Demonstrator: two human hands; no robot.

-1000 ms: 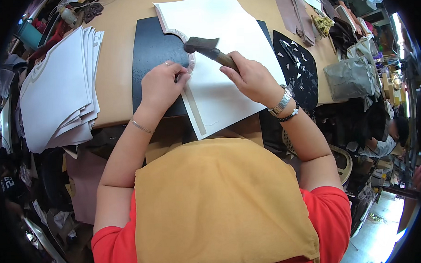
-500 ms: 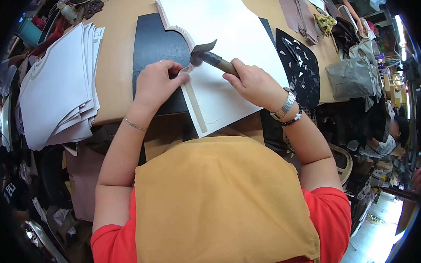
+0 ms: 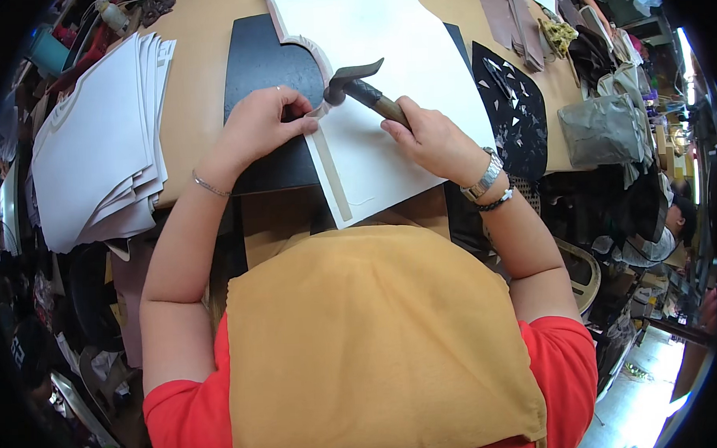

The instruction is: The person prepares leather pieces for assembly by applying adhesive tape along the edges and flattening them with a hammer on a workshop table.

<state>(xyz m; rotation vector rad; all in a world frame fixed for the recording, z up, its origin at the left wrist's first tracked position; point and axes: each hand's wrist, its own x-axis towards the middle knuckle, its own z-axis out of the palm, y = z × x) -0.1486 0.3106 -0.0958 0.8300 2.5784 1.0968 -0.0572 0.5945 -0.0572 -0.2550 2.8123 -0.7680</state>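
Two-handed, worked in front of a mustard apron (image 3: 378,342) and red sleeves (image 3: 564,359), with the near corner of a white sheet (image 3: 399,41) over the edge of a tan table (image 3: 199,71). Had a narrow beige strip (image 3: 332,177) along the left side of that corner. Wore a dark beaded bracelet (image 3: 497,202) and a metal watch (image 3: 486,178) on one wrist, a fine chain (image 3: 209,184) on the other. Wrapped the right hand (image 3: 438,142) round the wooden handle of a hammer (image 3: 362,91), with curled fingers and the thumb along it. Pinched the sheet's left edge between thumb and fingers of the left hand (image 3: 272,124), at the top of the strip. Held the hammer head just beside those fingertips, at the lower end of the inward curve — could not tell touching from hovering. Had a stack of white pieces (image 3: 95,146) well to the left, a grey bag (image 3: 604,128) well to the right, and nearer on that side a black mat (image 3: 532,95) strewn with white scraps. Had a dark board (image 3: 266,53) under the sheet. Saw farther off, at upper right, a yellow bundle (image 3: 557,37) near mauve strips (image 3: 509,13) — and beyond, another person's arm (image 3: 594,10)
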